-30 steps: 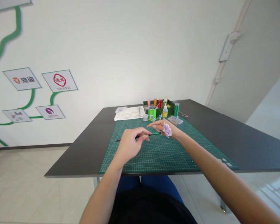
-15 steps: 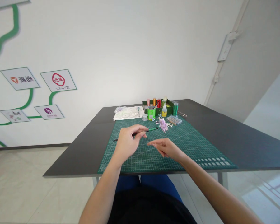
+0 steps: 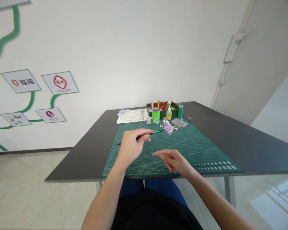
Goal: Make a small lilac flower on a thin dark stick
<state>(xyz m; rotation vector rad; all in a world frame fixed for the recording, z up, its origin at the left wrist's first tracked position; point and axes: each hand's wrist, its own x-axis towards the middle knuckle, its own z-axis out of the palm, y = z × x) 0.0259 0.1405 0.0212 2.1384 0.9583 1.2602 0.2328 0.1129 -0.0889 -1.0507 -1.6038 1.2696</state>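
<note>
My left hand is closed in a pinch round a slim black stick, held level above the mat. Toward its right end the stick has a bright green stretch that looks wound on. A lilac flower shows at that right end and appears joined to it, though the join is too small to be sure. Lower and to the right, my right hand hovers over the green cutting mat with thumb and forefinger pressed together. Whatever lies between those fingertips is too fine to make out.
Behind the flower are white-handled scissors, a clear plastic case, a green can and a glue bottle. A dark green box holds thread spools. White sheets lie left, by a small round tub.
My right hand has moved down and slightly right, toward me. The lilac flower has turned a little. My left hand stays almost in place, still holding the stick.
</note>
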